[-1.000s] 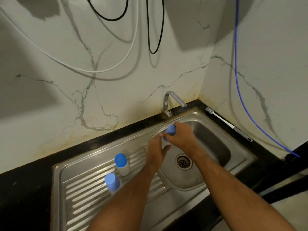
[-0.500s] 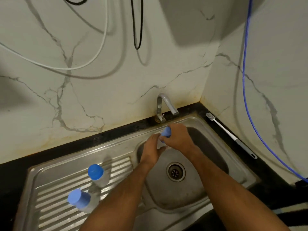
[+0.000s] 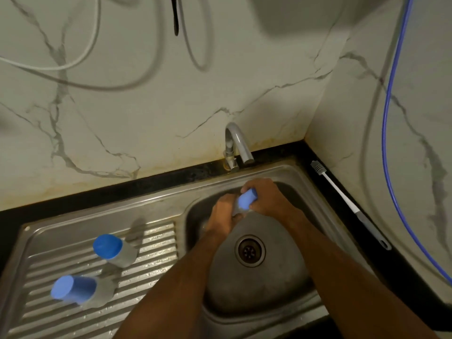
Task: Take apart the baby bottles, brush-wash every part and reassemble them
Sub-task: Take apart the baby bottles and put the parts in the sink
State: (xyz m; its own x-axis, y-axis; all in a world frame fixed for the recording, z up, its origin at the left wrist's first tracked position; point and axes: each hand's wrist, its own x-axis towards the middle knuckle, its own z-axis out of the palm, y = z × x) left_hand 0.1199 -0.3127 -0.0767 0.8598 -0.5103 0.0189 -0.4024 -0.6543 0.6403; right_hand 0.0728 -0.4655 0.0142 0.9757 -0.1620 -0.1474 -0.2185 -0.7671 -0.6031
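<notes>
Between both hands' grip (image 3: 241, 206), blue-capped bottle (image 3: 244, 203)

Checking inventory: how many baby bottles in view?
3. Two capped bottles stand on the drainboard, rear and front. The third is held over the basin by left hand and right hand.

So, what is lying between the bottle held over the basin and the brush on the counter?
In the head view, nothing lies between the held bottle and the brush except the right hand gripping the cap, bare sink wall and rim, then black counter.
</notes>
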